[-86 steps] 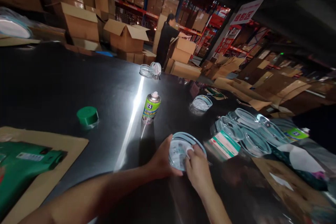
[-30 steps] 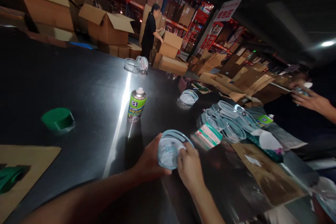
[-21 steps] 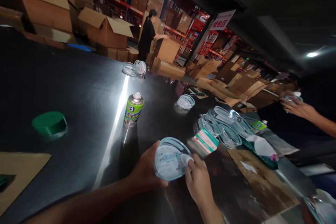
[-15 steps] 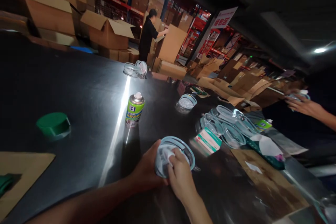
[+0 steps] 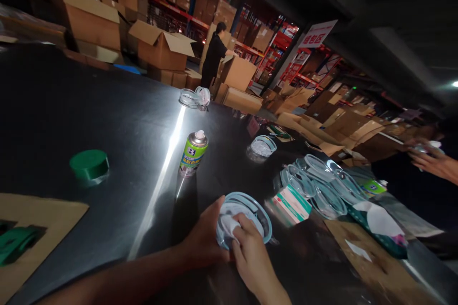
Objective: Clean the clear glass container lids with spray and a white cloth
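Note:
My left hand [image 5: 203,240] grips the near left edge of a round clear lid with a light blue rim [image 5: 255,212], tilted up off the black table [image 5: 89,109]. My right hand [image 5: 250,252] presses a small white cloth [image 5: 228,223] against the lid's face, fingers closed on it. A green spray can [image 5: 193,152] stands upright just beyond the lid. A green cap [image 5: 89,166] lies on the table to the far left.
Several more blue-rimmed lids [image 5: 318,183] and a small white-green box [image 5: 291,202] lie to the right. Another person's hands [image 5: 427,159] work at the right edge. A person in black [image 5: 213,59] handles cardboard boxes [image 5: 161,50] behind the table. Cardboard sheet [image 5: 32,228] at near left.
My right hand with the cloth has slid from the lid's right side leftward across its face. The view has swung slightly. The distant person has kept shifting a box.

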`<action>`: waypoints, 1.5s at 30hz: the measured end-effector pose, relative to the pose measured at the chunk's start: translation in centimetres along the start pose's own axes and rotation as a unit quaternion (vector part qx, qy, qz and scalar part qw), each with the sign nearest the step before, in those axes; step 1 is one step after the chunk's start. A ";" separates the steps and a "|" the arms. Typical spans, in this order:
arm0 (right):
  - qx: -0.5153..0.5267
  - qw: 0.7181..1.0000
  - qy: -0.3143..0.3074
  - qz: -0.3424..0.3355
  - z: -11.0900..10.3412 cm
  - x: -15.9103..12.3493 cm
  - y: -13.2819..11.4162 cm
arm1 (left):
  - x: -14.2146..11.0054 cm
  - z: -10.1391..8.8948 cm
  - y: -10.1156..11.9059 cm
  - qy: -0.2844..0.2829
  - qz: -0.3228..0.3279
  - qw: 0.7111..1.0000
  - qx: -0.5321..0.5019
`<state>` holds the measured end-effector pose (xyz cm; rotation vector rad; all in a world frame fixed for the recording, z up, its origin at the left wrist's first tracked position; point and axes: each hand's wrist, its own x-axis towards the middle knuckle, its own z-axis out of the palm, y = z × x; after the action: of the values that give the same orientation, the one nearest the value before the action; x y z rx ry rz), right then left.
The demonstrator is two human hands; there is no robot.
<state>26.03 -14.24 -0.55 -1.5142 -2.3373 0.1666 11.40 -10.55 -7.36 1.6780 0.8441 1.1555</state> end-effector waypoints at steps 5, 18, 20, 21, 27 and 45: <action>-0.082 0.994 0.043 0.055 -1.2 -0.8 3.1 | 0.1 0.3 0.5 -0.016 -0.028 0.999 0.022; -0.104 0.989 0.068 0.078 -1.2 -1.5 2.8 | 0.0 -0.2 0.0 -0.014 0.012 0.999 -0.044; -0.113 0.987 0.077 0.090 -0.3 -0.1 2.3 | 0.0 -0.1 0.1 -0.014 -0.003 1.000 -0.025; -0.109 0.987 0.078 0.087 0.4 0.6 1.6 | 0.0 -0.2 0.3 -0.012 -0.011 1.000 -0.015; -0.065 0.996 0.059 0.013 0.8 -1.2 0.0 | -0.1 -0.6 0.6 -0.034 -0.013 0.999 0.013; -0.186 0.967 0.121 0.127 -1.1 -2.9 2.9 | -0.3 -0.5 0.2 -0.029 -0.021 0.999 0.017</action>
<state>29.95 -15.79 -1.01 -1.8861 -2.0533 -0.3976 10.86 -10.79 -7.16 1.7053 0.8637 1.0642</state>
